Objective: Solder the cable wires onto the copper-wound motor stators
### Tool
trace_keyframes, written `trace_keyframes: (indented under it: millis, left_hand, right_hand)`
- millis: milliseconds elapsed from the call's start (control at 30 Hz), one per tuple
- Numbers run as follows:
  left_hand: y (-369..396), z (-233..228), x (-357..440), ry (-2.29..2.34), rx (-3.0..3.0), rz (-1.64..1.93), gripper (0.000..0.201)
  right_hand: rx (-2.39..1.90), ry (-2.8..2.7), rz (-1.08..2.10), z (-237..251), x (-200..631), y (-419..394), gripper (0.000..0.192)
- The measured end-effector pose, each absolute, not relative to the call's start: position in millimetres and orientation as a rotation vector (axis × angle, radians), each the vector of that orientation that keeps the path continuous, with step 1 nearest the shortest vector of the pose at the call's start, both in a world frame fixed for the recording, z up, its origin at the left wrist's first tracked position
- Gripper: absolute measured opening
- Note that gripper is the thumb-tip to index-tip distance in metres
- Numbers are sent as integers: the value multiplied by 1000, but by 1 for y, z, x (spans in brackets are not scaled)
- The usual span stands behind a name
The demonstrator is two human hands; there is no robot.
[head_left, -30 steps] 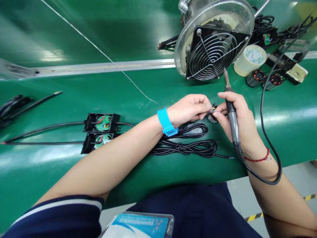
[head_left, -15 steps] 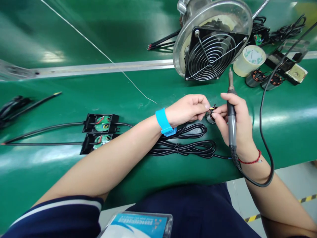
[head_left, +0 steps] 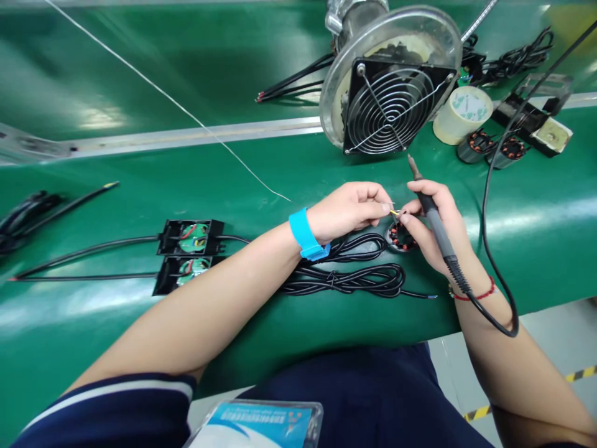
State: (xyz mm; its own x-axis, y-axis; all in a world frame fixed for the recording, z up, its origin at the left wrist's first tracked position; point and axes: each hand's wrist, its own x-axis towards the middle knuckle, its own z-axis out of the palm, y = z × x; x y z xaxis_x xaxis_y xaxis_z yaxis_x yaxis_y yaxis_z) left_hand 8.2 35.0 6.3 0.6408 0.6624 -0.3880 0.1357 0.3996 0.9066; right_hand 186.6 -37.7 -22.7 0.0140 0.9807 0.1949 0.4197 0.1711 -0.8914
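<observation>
Fan point(head_left: 389, 109) — tape roll point(head_left: 461, 115) beside.

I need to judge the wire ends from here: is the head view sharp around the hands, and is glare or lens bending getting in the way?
Head view: left hand, right hand and soldering iron are fairly sharp, but the wire ends are too small to read; white glare streaks the green belt right of them; wide-angle distortion bows the metal rail; shadows are soft.

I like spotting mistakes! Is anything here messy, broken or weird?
Nothing looks broken or spilled. One thing is a bit odd: the right hand holds the grey soldering iron with its tip up, away from the small round copper-wound coil, while both hands pinch thin coloured wires.
</observation>
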Motion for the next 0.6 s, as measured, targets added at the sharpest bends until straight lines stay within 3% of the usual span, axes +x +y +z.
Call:
trace_keyframes:
  millis: [233,600]
  left_hand:
    - [34,8,9,867,1142,347,18]
    - [31,10,7,798,1199,424,16]
  right_hand:
    - [-1306,-1336,909,-24,188,-38,48]
    - [-1307,-1689,705,-8,189,-43,45]
